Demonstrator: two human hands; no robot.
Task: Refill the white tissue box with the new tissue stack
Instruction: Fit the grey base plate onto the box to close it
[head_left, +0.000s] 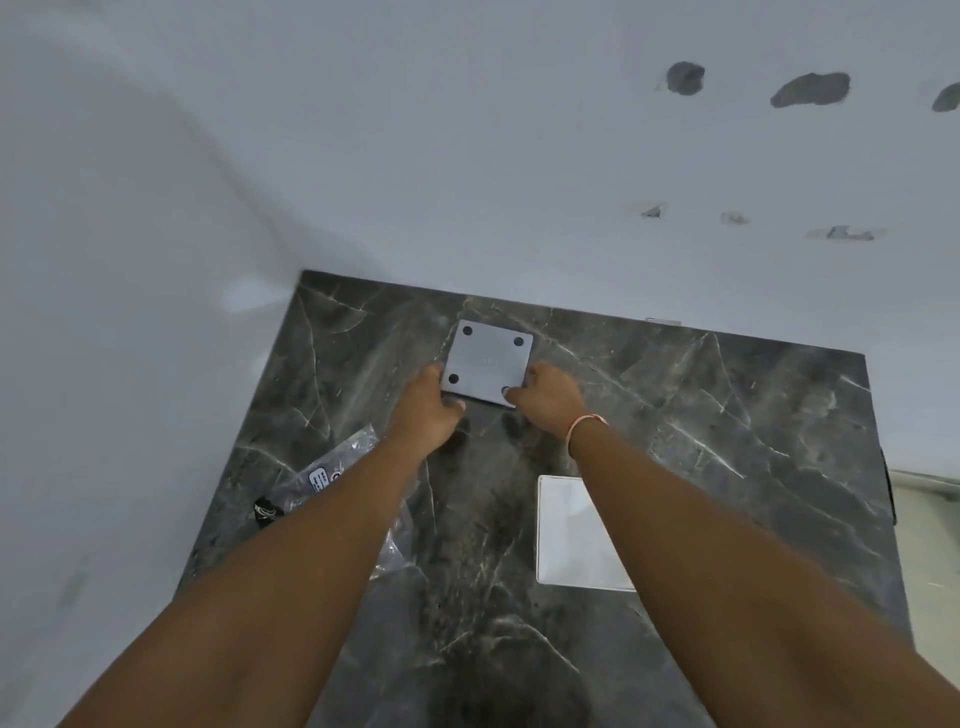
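Note:
The white tissue box lies upside down near the back of the dark marble table, its flat base with dark round feet at the corners facing up. My left hand grips its near left corner and my right hand grips its near right corner. The new tissue stack, a white square block, rests on the table near my right forearm, which hides part of it.
A crumpled clear plastic wrapper with a printed label lies at the table's left edge, partly under my left forearm. White walls close in behind and to the left. The table's right edge drops off beside a pale surface.

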